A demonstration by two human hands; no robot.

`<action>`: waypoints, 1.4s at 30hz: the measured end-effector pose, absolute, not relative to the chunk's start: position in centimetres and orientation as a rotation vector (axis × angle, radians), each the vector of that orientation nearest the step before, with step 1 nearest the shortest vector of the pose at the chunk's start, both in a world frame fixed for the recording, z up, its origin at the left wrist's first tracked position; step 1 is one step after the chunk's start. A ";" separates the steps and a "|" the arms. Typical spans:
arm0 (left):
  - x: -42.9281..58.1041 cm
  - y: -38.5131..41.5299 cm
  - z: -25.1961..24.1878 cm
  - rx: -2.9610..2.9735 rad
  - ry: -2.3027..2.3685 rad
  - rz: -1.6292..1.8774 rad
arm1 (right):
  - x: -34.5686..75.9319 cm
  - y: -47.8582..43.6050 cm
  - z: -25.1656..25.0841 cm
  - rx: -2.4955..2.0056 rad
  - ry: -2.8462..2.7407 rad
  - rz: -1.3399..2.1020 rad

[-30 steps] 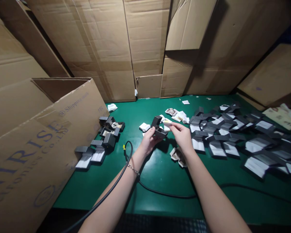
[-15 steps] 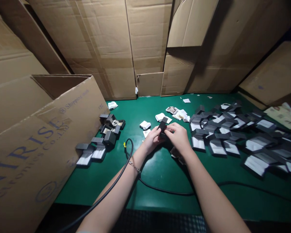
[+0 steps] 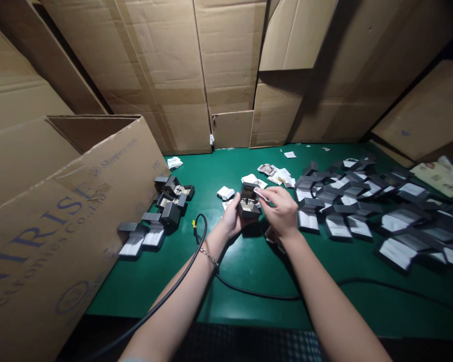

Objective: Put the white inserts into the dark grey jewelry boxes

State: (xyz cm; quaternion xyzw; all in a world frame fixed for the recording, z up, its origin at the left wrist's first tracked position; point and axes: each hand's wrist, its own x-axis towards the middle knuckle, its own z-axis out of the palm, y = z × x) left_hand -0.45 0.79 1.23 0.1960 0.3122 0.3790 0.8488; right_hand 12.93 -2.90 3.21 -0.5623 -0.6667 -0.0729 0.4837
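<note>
A small black hinged box (image 3: 250, 209), its lid raised, rests in my left hand (image 3: 231, 219), whose fingers are wrapped around its left side. Inside the box a pale insert with dark parts shows. My right hand (image 3: 281, 210) is closed in a pinch on a small white piece (image 3: 262, 194), perhaps paper, just right of the raised lid. Crumpled white papers (image 3: 225, 193) lie on the green table behind and beside the hands. Part of another crumpled piece (image 3: 272, 235) shows beneath my right wrist.
Many open black boxes with white linings (image 3: 340, 227) crowd the right side. Several more boxes (image 3: 171, 213) stand at left, next to a large printed carton (image 3: 98, 211). A black cable (image 3: 249, 291) crosses my left forearm and the green table (image 3: 245, 314). Cardboard sheets (image 3: 166, 75) wall the back.
The black box has turned and is now open towards me, showing its insert. My right hand has drawn slightly away from it, with the white piece in its fingers.
</note>
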 end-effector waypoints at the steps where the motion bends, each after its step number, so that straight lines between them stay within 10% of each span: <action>1: -0.4 0.8 1.1 0.413 0.635 0.803 | 12.9 -2.8 2.9 -1.371 -1.703 -0.182; 42: -0.2 0.0 2.4 0.491 0.788 0.891 | 11.7 -2.4 3.0 -1.456 -1.991 0.147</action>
